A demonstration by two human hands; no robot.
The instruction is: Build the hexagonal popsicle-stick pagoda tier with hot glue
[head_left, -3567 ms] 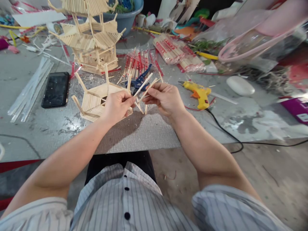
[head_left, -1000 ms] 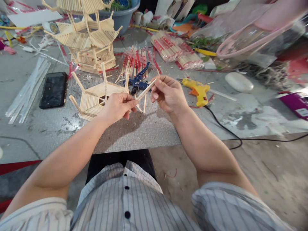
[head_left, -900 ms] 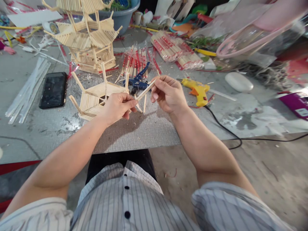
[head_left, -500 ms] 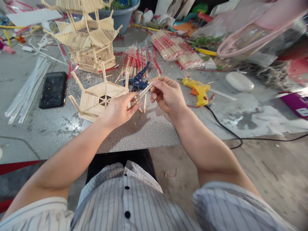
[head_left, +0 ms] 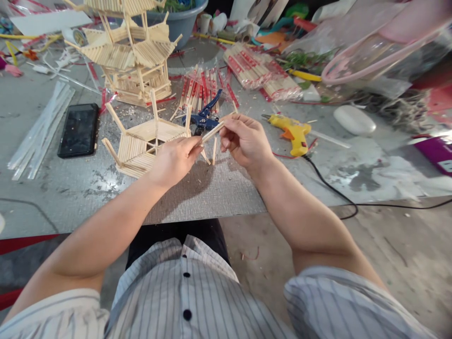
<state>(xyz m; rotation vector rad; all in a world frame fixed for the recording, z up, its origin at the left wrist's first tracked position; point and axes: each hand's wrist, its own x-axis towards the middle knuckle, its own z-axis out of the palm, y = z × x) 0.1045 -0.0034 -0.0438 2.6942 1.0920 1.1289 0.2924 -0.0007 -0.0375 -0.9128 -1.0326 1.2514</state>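
Between my two hands are thin wooden sticks [head_left: 213,132], side by side and slanting up to the right. My left hand [head_left: 173,160] pinches their lower end, and my right hand [head_left: 246,140] is closed on the upper end. Partly behind my left hand lies a six-sided stick frame [head_left: 136,149] with upright posts at its corners. Just beyond my fingers rest blue cutting pliers [head_left: 205,117]. A yellow glue gun [head_left: 292,134] lies to the right of my right hand.
A tiered stick pagoda [head_left: 137,56] stands at the back left. Red-wrapped stick bundles [head_left: 247,66] lie behind the pliers. A black phone [head_left: 78,130] and clear glue sticks [head_left: 42,129] are at left. The glue gun's cord [head_left: 328,181] runs over the table edge.
My left fingers have closed from a looser, spread hold to a tighter pinch on the sticks. My right hand keeps its grip. The view has shifted slightly.
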